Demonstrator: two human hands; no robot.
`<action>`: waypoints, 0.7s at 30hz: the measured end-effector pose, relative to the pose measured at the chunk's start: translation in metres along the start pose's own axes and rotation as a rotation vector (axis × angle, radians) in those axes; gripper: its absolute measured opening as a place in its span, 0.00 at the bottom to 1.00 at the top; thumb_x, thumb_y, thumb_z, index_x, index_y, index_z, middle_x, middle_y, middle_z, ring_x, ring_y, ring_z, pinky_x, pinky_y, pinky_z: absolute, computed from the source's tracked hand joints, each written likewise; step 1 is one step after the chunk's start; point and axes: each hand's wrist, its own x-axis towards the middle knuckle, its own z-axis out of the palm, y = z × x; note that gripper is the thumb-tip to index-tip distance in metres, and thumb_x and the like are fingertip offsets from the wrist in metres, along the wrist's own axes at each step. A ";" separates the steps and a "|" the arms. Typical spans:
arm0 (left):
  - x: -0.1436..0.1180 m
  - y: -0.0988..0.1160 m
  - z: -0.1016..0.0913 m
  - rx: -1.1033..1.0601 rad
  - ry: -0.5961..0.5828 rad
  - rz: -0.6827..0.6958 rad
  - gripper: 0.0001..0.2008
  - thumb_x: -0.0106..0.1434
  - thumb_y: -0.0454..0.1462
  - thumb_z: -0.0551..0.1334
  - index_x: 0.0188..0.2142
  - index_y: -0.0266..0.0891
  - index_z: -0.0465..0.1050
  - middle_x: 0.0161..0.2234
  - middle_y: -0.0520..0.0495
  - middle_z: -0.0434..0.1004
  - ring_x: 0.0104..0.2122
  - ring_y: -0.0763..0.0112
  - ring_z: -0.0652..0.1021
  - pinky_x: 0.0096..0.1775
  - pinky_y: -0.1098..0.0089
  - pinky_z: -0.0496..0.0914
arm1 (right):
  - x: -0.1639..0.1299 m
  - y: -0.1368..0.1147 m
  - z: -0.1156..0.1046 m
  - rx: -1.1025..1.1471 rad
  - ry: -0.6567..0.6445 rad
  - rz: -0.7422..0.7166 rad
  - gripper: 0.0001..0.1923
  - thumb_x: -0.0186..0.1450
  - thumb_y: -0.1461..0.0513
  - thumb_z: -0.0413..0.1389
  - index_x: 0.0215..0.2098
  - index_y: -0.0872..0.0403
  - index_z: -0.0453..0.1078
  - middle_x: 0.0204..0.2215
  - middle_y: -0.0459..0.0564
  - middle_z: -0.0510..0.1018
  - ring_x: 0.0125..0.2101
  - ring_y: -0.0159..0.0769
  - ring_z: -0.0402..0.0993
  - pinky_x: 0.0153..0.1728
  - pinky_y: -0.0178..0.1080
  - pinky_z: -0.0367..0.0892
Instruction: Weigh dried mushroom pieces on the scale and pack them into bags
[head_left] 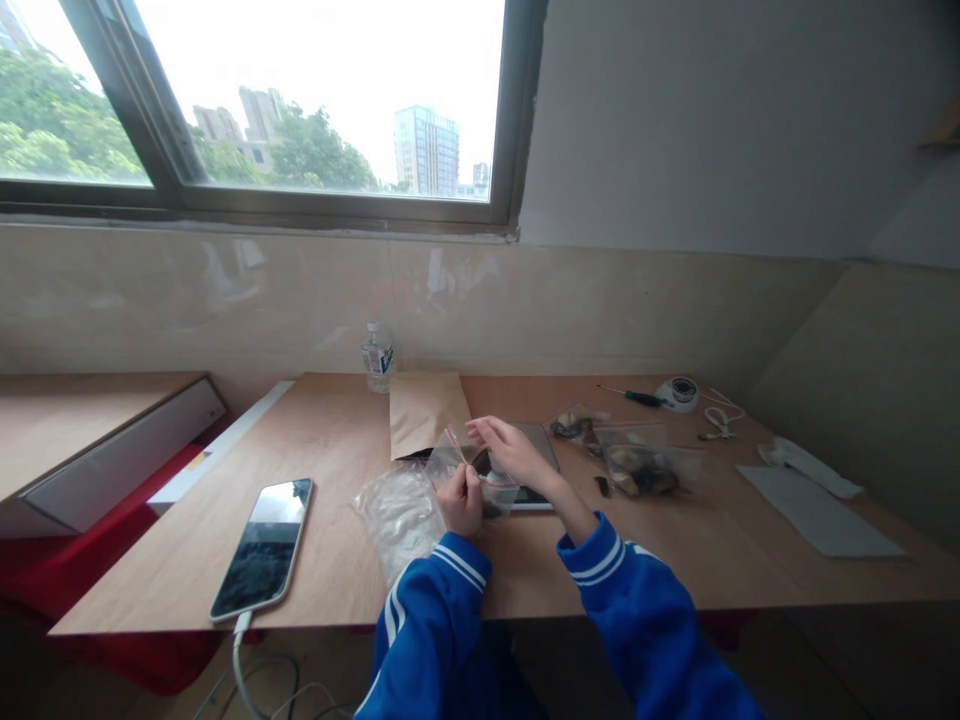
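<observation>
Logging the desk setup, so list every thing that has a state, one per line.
small zip bag: pinched by both hands, mouth open
left hand: gripping the bag
right hand: fingers at the bag's mouth
phone: screen dark, cable plugged in
water bottle: upright, capped
filled bags: lying flat

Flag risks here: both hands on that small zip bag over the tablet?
1. The left hand pinches only the zip bag edge; small dark contents could spill onto the tablet.
2. The right hand works near the filled bags; a sweep might knock them.
3. The phone lies near the table edge, cable hanging; a snag could pull it off.
</observation>
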 end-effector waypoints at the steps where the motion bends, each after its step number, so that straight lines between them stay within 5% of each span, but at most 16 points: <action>1: 0.000 0.000 0.000 -0.011 0.012 -0.020 0.18 0.63 0.41 0.51 0.18 0.40 0.56 0.14 0.56 0.55 0.17 0.78 0.61 0.22 0.74 0.56 | 0.001 0.005 -0.006 -0.034 0.051 -0.025 0.17 0.68 0.55 0.43 0.41 0.51 0.70 0.39 0.49 0.77 0.40 0.35 0.73 0.43 0.37 0.66; 5: 0.001 0.000 0.002 -0.067 0.050 -0.111 0.19 0.64 0.43 0.50 0.18 0.40 0.55 0.14 0.57 0.55 0.17 0.77 0.61 0.23 0.74 0.57 | 0.004 0.045 -0.020 -0.322 0.251 -0.038 0.15 0.64 0.62 0.45 0.44 0.55 0.70 0.44 0.55 0.75 0.47 0.39 0.69 0.50 0.42 0.62; 10: 0.003 -0.001 0.002 -0.096 0.099 -0.177 0.20 0.64 0.43 0.50 0.18 0.40 0.54 0.14 0.57 0.55 0.17 0.77 0.60 0.23 0.74 0.56 | -0.005 0.093 -0.017 -0.582 0.095 -0.002 0.18 0.60 0.66 0.51 0.49 0.57 0.67 0.47 0.58 0.72 0.50 0.42 0.66 0.51 0.45 0.60; 17: 0.002 0.003 0.000 -0.106 0.051 -0.140 0.19 0.63 0.43 0.51 0.17 0.40 0.55 0.14 0.57 0.54 0.17 0.78 0.60 0.23 0.75 0.56 | -0.010 0.090 -0.024 -0.878 0.111 0.089 0.11 0.62 0.59 0.54 0.41 0.55 0.69 0.38 0.57 0.75 0.41 0.46 0.69 0.43 0.45 0.62; 21: 0.002 0.003 0.000 -0.109 0.032 -0.136 0.19 0.64 0.42 0.51 0.18 0.40 0.54 0.14 0.57 0.54 0.17 0.77 0.60 0.23 0.74 0.56 | -0.012 0.097 -0.038 -0.853 0.149 0.106 0.08 0.63 0.65 0.51 0.39 0.57 0.69 0.37 0.58 0.76 0.40 0.44 0.72 0.42 0.42 0.63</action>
